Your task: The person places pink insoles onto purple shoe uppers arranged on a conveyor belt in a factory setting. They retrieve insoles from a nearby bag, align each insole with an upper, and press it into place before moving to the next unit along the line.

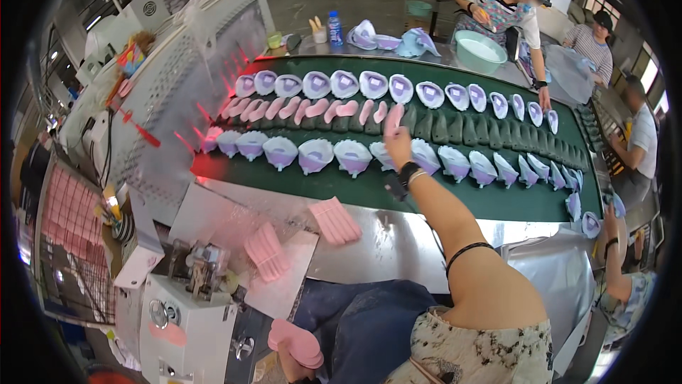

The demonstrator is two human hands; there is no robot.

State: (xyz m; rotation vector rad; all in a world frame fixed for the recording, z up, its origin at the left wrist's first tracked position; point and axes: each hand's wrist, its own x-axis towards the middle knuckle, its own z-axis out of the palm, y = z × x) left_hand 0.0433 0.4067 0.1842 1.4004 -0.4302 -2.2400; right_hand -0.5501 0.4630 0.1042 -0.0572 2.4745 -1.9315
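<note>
My right hand reaches over the green conveyor belt and grips a pink insole at its near end. The insole is over the middle row of dark shoe lasts. To its left, several pink insoles lie on lasts in that row. Low in the view, close to my lap, my left hand is closed round a small stack of pink insoles. Lilac-and-white shoe uppers line the belt in a far row and a near row.
Two piles of pink insoles sit on the metal ledge before me. Left stands a perforated machine with red light at its opening; a white machine is nearer. A co-worker reaches over the far side beside a basin; others are at right.
</note>
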